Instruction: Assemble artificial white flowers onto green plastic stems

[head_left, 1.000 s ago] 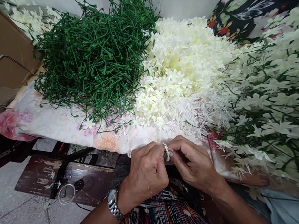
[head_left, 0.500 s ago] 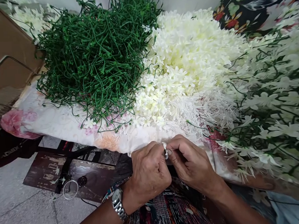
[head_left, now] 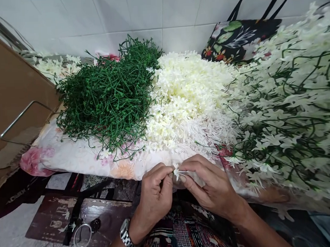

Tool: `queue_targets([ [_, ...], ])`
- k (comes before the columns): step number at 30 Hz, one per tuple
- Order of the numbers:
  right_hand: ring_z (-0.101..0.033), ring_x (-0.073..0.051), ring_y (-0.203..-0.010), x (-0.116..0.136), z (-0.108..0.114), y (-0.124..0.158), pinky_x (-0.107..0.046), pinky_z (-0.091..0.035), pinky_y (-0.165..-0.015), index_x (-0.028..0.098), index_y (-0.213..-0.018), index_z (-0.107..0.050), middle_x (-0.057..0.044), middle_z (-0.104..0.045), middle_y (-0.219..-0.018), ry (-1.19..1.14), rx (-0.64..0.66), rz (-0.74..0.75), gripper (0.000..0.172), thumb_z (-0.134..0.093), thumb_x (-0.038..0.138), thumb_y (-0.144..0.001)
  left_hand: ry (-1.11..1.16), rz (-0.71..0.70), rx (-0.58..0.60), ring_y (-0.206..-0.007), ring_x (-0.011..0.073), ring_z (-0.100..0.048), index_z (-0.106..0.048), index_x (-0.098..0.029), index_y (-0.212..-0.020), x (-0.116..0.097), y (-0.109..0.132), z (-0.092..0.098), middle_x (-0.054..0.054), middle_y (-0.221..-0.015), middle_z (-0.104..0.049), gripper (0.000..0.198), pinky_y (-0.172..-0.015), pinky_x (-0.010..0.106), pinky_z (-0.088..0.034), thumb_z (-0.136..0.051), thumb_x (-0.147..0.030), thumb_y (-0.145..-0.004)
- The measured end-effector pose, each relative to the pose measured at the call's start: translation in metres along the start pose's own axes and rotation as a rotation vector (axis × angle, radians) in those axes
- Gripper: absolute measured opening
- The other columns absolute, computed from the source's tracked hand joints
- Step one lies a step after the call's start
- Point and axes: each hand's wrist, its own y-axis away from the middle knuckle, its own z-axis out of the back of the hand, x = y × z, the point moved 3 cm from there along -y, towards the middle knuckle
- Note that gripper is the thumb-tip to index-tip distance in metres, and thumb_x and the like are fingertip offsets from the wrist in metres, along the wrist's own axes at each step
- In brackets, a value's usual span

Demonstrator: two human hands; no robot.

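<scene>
A small white artificial flower [head_left: 176, 171] is between my two hands, in front of the table's edge. My left hand [head_left: 156, 191], a watch on its wrist, pinches the flower's base from the left. From the right my right hand [head_left: 208, 187] closes thumb and forefinger on the thin white stamens [head_left: 181, 171] that stick out of the flower. Beyond the hands lie a heap of loose white blossoms [head_left: 191, 89], a pile of green plastic stems [head_left: 109, 96] and a spread of thin white stamens.
Finished-looking white flower sprays [head_left: 285, 122] are massed at the right. A floral cloth [head_left: 81, 160] covers the table. A cardboard box [head_left: 18, 97] stands at the left, a black floral bag [head_left: 240, 40] at the back. Below left is a brown wooden board [head_left: 109, 217] with a white ring [head_left: 82, 236].
The camera view has tilted up, showing more wall and bag. My hands have drawn slightly apart, and the flower between them shows more fully, with its stamens pointing right.
</scene>
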Motion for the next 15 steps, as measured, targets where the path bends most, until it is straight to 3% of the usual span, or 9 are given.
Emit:
queue_targets([
  [6, -0.055, -0.013, -0.066, 0.001, 0.0, -0.005, -0.025, -0.047, -0.057, 0.016, -0.085, -0.055, -0.003, -0.057, -0.071, -0.004, -0.016, -0.063, 0.01, -0.048, 0.009, -0.084, -0.067, -0.118, 0.012, -0.055, 0.011, -0.049, -0.058, -0.015, -0.074, 0.0, 0.0, -0.002, -0.001, -0.06, -0.049, 0.021, -0.05, 0.02, -0.038, -0.042, -0.005, -0.083],
  [15, -0.052, -0.011, -0.06, -0.002, -0.004, -0.011, -0.023, -0.044, -0.052, 0.017, -0.079, -0.052, 0.0, -0.054, -0.066, -0.017, -0.053, -0.138, 0.012, -0.047, 0.007, -0.082, -0.038, -0.159, 0.075, -0.057, 0.0122, -0.051, -0.065, -0.013, -0.086, 0.002, -0.008, 0.003, 0.002, -0.062, -0.054, 0.025, -0.051, 0.022, -0.042, -0.041, -0.003, -0.084],
])
